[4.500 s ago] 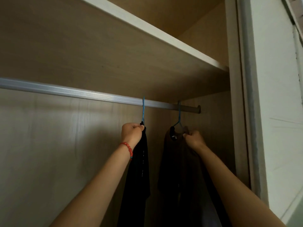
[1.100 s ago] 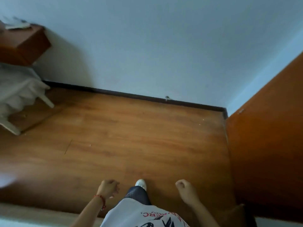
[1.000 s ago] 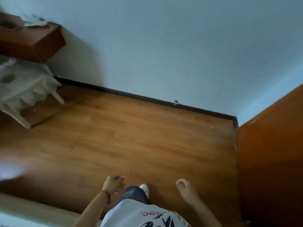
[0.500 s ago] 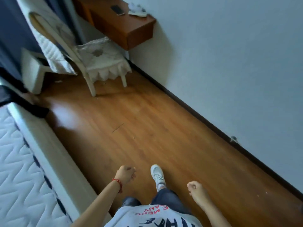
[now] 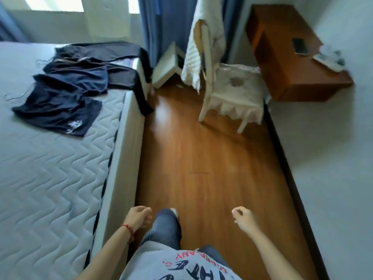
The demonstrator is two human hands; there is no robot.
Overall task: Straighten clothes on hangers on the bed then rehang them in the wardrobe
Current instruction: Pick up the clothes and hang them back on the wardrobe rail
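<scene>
Clothes (image 5: 66,93), dark, lie spread in overlapping layers at the far end of the bed (image 5: 50,178), one piece trailing over its edge toward the floor; hangers cannot be made out. Left hand (image 5: 139,218) and right hand (image 5: 243,218) hang loosely curled and grasp nothing, low beside the person's legs, probably walking toward the pile. Clothes sit well ahead and left of both hands

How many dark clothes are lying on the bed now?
4, perhaps more, since they overlap. A printed one lies nearest, a navy one just beyond it, another partly under that, and a long black one hangs over the bed edge.
</scene>
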